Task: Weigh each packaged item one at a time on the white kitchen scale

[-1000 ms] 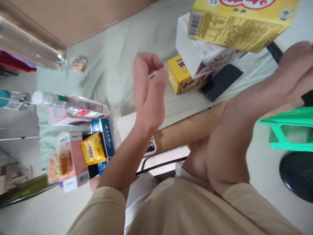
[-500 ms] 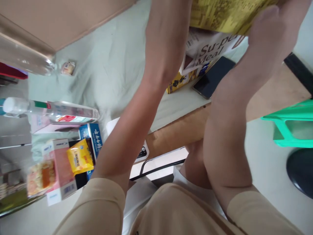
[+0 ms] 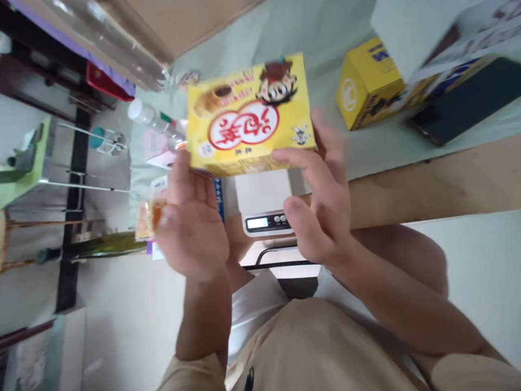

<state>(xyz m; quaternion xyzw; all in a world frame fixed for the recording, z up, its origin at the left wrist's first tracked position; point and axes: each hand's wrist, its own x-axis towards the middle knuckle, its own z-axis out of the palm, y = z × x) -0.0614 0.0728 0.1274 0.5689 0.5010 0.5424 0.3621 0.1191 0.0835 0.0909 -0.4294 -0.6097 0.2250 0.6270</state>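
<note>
A pale green cloth [image 3: 337,21] covers the table [image 3: 407,176] up to its bare brown near edge. Over the white scale [image 3: 264,193] at this edge, we hold a yellow box [image 3: 248,117]: the right hand [image 3: 325,201] grasps its right end, the left hand [image 3: 195,233] its lower left corner, by the fingers. If these fingers relax, it might tip and drop. Its large red characters are too blurred for sure reading.

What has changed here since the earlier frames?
The yellow cartoon box was taken off the white box and moved leftward; the left hand and right hand now hold it near the white scale. The white box, small yellow box and phone stayed put.
</note>
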